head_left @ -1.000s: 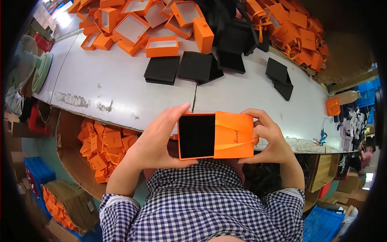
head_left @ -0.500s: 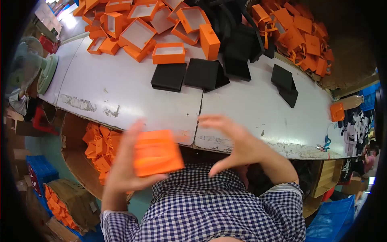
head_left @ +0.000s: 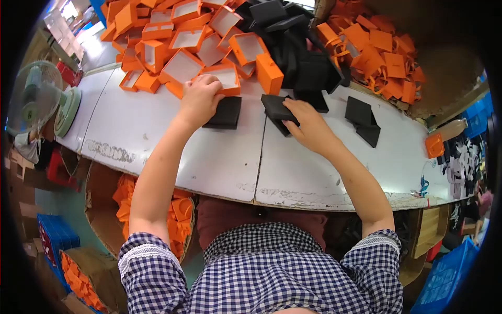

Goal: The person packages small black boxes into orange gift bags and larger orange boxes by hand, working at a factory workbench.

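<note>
My left hand [head_left: 200,102] reaches to the front of the pile, its fingers curled on the near left edge of an open orange box tray [head_left: 228,77] with a pale inside. Just below that hand lies a black square pad [head_left: 228,113], partly covered by it. My right hand [head_left: 309,125] pinches another black square pad [head_left: 277,107] between thumb and fingers. This pad is tilted, with more black pieces under and behind it.
Open orange trays [head_left: 183,67] are heaped at the back, beside a black pile [head_left: 308,68]. Orange bags [head_left: 384,63] fill a carton at back right. Two black pads [head_left: 361,118] lie on the right. A fan [head_left: 39,104] stands left; a carton of orange pieces [head_left: 180,214] sits below the table.
The orange item that my left hand held near my body is no longer in it. Both hands have moved forward over the table, left to the orange tray, right onto a black pad.
</note>
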The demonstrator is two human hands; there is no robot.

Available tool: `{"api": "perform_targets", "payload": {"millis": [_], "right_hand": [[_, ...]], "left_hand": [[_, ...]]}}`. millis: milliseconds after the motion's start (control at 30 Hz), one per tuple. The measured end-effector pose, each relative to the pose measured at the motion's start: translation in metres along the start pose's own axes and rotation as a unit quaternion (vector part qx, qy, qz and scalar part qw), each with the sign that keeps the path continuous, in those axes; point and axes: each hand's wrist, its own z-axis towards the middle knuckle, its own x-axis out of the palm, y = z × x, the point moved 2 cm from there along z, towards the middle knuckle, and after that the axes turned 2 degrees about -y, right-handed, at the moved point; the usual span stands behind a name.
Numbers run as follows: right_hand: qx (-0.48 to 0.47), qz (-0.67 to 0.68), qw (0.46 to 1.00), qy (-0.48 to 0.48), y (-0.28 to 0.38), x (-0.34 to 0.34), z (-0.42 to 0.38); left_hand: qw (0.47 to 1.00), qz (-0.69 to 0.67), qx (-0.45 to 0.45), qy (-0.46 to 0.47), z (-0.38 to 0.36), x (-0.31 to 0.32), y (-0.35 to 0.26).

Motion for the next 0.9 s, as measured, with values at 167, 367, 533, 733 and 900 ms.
{"api": "perform_targets", "payload": {"millis": [167,367,533,733,900], "right_hand": [[0.111,0.096,0.985,-0.093,-0.005,-0.043,-0.014],[0.269,0.370,0.889,-0.006,0.024,-0.083,-0.035],[0.181,0.294,0.921,0.181,0.064,-0.049,-0.044],[0.048,0.102,0.994,-0.011,0.093,-0.029,-0.071],[-0.043,0.055,0.998,-0.005,0.081,-0.025,-0.087]], "left_hand": [[0.980,-0.070,0.108,-0.151,-0.052,-0.064,-0.083],[0.953,-0.275,0.101,0.076,-0.142,0.015,-0.117],[0.923,-0.384,0.016,0.036,-0.137,0.024,-0.127],[0.944,-0.317,0.056,0.072,-0.137,0.021,-0.130],[0.970,-0.204,0.105,0.082,-0.134,0.012,-0.142]]}}
